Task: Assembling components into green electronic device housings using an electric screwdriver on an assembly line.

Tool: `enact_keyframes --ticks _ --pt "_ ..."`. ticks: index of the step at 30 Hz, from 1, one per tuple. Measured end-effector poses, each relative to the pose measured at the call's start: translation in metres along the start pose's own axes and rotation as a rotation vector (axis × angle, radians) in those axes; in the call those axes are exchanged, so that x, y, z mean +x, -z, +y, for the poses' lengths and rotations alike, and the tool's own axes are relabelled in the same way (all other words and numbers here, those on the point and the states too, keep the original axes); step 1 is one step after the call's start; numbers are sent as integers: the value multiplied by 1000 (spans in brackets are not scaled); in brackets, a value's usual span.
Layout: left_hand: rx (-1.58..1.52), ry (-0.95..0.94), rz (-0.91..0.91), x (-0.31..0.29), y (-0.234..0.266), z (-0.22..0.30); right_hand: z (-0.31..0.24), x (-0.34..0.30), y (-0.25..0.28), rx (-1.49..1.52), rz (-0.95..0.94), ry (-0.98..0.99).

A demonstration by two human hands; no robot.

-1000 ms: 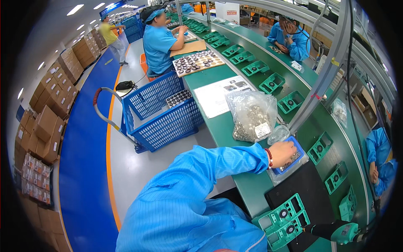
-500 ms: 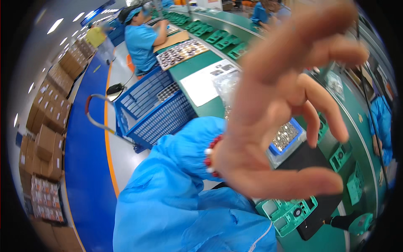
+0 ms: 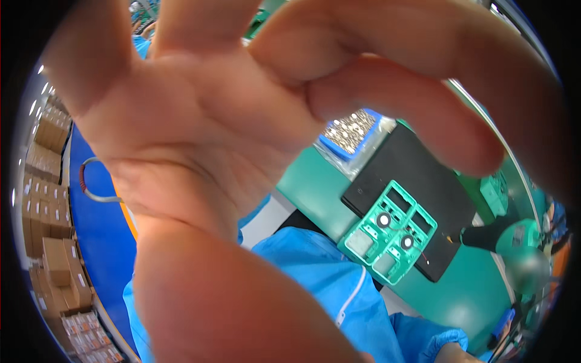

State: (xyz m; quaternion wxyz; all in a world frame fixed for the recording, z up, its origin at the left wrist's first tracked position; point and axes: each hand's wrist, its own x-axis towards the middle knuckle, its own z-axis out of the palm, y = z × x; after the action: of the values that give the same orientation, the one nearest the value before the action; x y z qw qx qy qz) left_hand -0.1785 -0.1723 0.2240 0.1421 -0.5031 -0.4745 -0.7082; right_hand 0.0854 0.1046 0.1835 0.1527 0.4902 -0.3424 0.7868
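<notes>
Close before the camera, much of the scene is covered by the bare left hand (image 3: pixel 200 127), its palm turned to the lens. Its fingers are spread and loosely curved, and nothing is seen to be grasped by them. Only a sliver of the right hand (image 3: pixel 455 354) is shown beyond a light-blue fabric cuff (image 3: pixel 440 342) at the lower edge; whether its fingers are clenched or released cannot be told.

Two green moulded plastic housings (image 3: pixel 390 233), side by side, are laid partly on a flat black rectangular mat (image 3: pixel 417 172) and partly over the green workbench (image 3: pixel 448 302). A round black speaker with a pale centre (image 3: pixel 382 219) is seated in one, and a similar one (image 3: pixel 407 242) in the other. Just right of them, a black-and-green power screwdriver (image 3: pixel 490 236) is pointed toward them by its tip. Beyond the mat's upper left side, a shallow blue plastic tray (image 3: pixel 334 149) is filled with small shiny metal parts (image 3: pixel 351 130). Near the mat's right side, another green plastic housing (image 3: pixel 495 192) is seen. At far left, brown cardboard boxes (image 3: pixel 45 202) are stacked beside a blue floor strip (image 3: pixel 97 242).
</notes>
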Motion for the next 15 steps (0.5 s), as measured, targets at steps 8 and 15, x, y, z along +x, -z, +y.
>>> enact_keyframes --ticks 8,15 --pt "-32 -121 46 -2 -35 -29 -6 1 1 -39 -110 -41" --pt "-34 251 -79 -25 -54 -63 26 -38 56 -1325 487 372"
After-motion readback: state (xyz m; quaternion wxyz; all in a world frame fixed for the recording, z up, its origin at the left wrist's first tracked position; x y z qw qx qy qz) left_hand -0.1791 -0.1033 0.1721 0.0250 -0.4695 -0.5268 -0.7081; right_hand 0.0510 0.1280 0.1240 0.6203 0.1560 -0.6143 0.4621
